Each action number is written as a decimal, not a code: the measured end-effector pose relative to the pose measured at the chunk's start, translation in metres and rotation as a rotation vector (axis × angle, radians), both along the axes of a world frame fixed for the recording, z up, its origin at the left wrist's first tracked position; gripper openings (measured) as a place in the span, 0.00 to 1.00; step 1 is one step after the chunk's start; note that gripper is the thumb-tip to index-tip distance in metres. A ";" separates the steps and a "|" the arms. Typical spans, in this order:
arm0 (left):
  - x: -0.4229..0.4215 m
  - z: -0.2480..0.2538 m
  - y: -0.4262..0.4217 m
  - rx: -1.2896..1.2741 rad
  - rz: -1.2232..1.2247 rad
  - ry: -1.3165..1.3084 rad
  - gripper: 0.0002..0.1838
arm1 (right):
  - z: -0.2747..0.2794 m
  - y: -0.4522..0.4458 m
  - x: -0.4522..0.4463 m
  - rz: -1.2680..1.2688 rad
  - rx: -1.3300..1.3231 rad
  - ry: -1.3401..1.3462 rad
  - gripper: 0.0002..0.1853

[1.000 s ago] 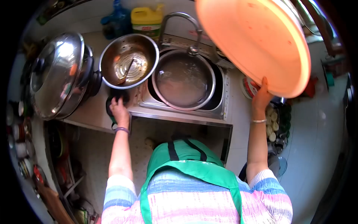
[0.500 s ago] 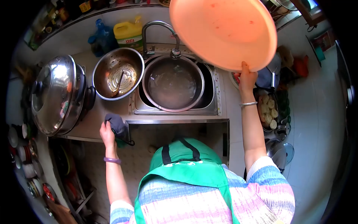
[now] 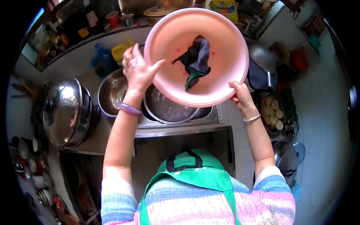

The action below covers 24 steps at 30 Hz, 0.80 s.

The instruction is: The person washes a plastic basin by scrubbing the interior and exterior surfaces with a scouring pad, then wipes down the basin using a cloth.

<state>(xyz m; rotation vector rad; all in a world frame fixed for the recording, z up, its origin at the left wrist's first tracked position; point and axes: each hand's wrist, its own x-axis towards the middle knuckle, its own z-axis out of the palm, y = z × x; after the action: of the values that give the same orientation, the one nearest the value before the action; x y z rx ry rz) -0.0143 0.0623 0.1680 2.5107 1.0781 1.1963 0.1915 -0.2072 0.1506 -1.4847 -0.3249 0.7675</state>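
My right hand (image 3: 243, 97) grips the lower right rim of a pink plastic basin (image 3: 227, 56), thumb on the inside. The basin is held up over the sink with its inside facing me. A dark grey and green cloth (image 3: 201, 60) lies crumpled in it. My left hand (image 3: 138, 73) is at the basin's left rim with fingers spread; whether it touches the rim I cannot tell. Below, partly covered by the basin, a metal bowl of water (image 3: 168, 109) stands in the sink (image 3: 202, 123).
Left of the sink are another metal bowl (image 3: 107, 95) and a large lidded steel pot (image 3: 62, 112). A yellow jug (image 3: 119, 51) and a blue bottle (image 3: 104, 56) stand behind. At the right is a pan of pale dough pieces (image 3: 272, 112). Jars and bottles line the shelf above.
The cloth has gone from my left hand into the basin. My left hand has risen to the basin's left side. The basin has moved left and lower, over the sink.
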 end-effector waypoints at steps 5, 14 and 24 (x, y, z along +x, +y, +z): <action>0.018 -0.039 0.011 -1.088 -0.556 -0.802 0.20 | -0.003 -0.005 0.014 0.149 -0.039 0.065 0.09; 0.013 0.010 -0.038 -1.048 -0.597 -0.865 0.21 | 0.032 0.047 -0.012 0.262 -0.233 -1.337 0.33; 0.010 0.035 -0.067 -1.000 -0.675 -0.912 0.22 | 0.023 0.135 -0.061 0.581 0.200 -1.555 0.25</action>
<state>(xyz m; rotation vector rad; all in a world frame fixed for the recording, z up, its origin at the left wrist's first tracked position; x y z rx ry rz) -0.0040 -0.0042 0.2025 1.1525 0.3408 0.9991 0.1301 -0.0727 0.1731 -1.5248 -1.9782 -0.1790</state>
